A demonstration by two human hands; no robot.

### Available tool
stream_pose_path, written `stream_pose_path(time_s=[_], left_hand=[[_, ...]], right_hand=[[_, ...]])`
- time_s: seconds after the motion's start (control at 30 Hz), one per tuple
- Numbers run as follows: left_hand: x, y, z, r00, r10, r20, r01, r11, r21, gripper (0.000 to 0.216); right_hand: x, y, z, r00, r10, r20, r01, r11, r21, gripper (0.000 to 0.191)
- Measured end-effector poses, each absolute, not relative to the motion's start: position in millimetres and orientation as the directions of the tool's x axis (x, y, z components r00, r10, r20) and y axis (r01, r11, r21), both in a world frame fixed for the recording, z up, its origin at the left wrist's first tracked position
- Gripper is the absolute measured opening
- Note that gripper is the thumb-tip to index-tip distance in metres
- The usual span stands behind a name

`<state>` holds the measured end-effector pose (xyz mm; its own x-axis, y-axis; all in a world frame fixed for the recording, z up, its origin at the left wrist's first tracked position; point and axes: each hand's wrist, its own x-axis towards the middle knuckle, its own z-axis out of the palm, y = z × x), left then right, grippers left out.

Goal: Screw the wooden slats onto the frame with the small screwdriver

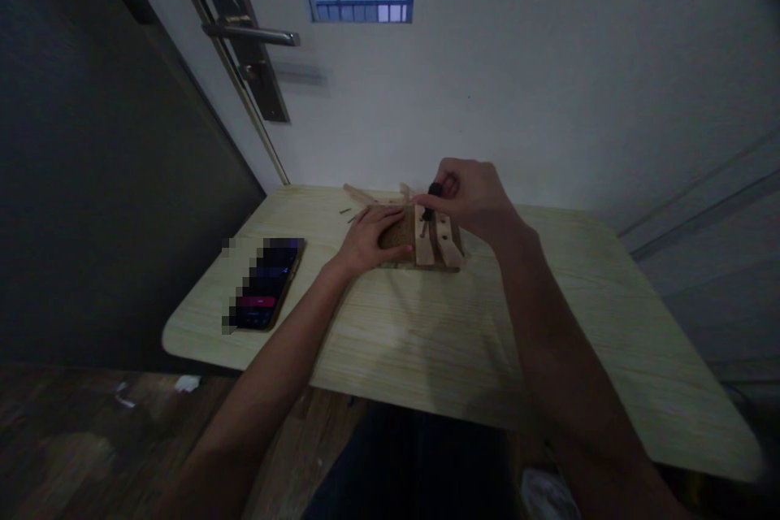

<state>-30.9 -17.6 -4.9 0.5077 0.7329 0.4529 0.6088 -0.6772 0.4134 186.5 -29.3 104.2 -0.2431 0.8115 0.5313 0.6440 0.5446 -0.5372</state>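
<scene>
On the table lies a brown board (399,237) with two pale wooden pieces across its right part. My left hand (366,242) is flat on the board's left part, fingers spread, pressing it. My right hand (472,191) is closed around a short screwdriver (435,189) with a black handle. The tool points down at the left wooden piece (425,252); its tip is too small to make out clearly. Beside it, the right wooden piece (449,244) has dark holes and an angled lower end.
A phone (268,288) with its screen lit lies on the left of the pale table (396,341). Loose wood strips (358,195) and small screws or nails (344,211) lie behind my left hand. A white door (517,81) with a metal handle (253,34) stands behind the table.
</scene>
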Motion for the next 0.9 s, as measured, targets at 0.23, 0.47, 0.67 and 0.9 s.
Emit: stream_pose_path(time_s=[0.23,0.47,0.67,0.9], left_hand=[[-31.5,-17.0,-6.1,0.507,0.727,0.463,0.602,-0.683,0.413,0.068],[-33.7,-17.0,-8.0,0.503,0.742,0.443,0.613,-0.667,0.422,0.070],[-31.4,-16.6,-7.8,0.501,0.741,0.447,0.610,-0.669,0.425,0.069],[-29.7,-16.9,-5.2,0.501,0.741,0.447,0.599,-0.670,0.438,0.070]], right_hand=[[189.2,-32.9,103.7,-0.347,0.781,0.520,0.544,0.619,-0.566,0.029],[202.4,-28.8,103.8,-0.397,0.777,0.488,0.535,0.628,-0.565,0.021],[193.6,-28.9,103.6,-0.269,0.820,0.505,0.631,0.546,-0.551,0.038],[182.2,-29.6,99.8,-0.240,0.795,0.556,0.631,0.564,-0.534,0.033]])
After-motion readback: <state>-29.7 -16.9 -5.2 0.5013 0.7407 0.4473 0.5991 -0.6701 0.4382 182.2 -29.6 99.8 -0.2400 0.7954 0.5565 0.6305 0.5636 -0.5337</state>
